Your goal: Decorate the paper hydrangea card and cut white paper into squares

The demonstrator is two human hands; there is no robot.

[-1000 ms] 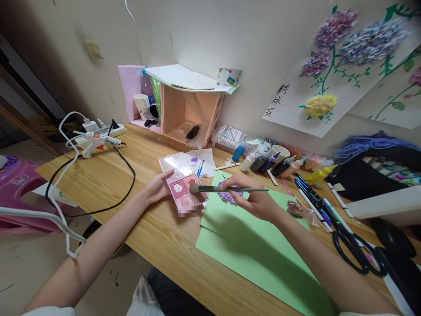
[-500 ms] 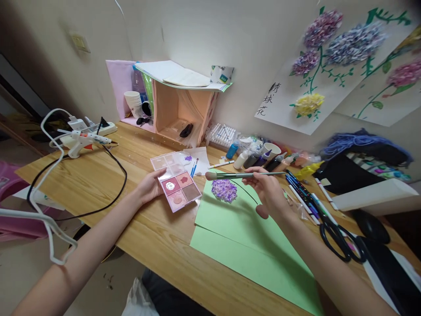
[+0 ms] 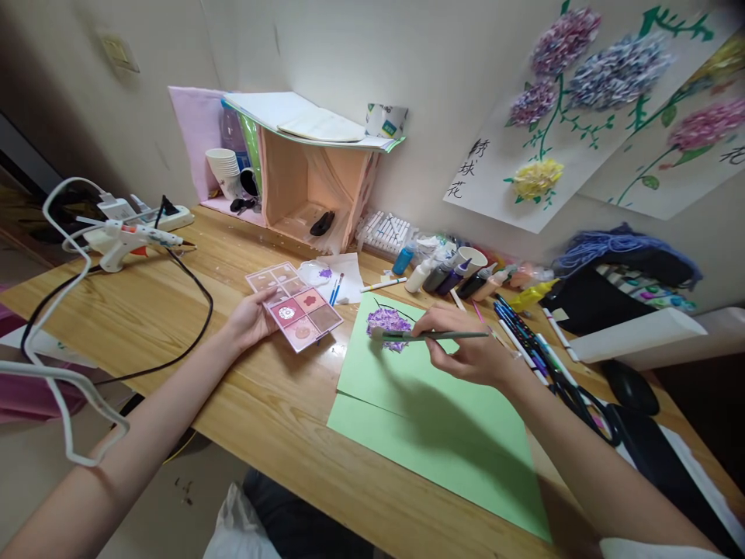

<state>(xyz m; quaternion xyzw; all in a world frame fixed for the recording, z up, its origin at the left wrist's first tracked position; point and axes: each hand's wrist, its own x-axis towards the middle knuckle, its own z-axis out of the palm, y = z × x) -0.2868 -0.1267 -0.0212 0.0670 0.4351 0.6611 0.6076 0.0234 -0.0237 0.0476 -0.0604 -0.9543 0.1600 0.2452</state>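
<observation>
My left hand (image 3: 251,320) grips the hinge side of an open makeup palette (image 3: 305,313), whose pans are pink, red and brown. The palette is held tilted over the table, left of the green paper. In my right hand (image 3: 459,341) is a makeup brush (image 3: 451,335), pinched by its handle and lying nearly level. Its bristle end is over the purple paper-scrap flower (image 3: 391,320) on the green paper (image 3: 407,404); whether the bristles touch it I cannot tell. My right hand hides part of a dark curved line beside the flower.
Several paint bottles (image 3: 419,275) stand behind the paper. Pens (image 3: 521,334) and black-handled scissors (image 3: 582,400) lie to the right. A glue gun (image 3: 125,239) with cables is at the left. An orange-lined box (image 3: 291,178) stands against the wall, and flower pictures (image 3: 541,116) hang above.
My right hand has lowered the brush from above the flower down over it and closed more tightly round the handle. The palette stays in my left hand; the view has shifted slightly.
</observation>
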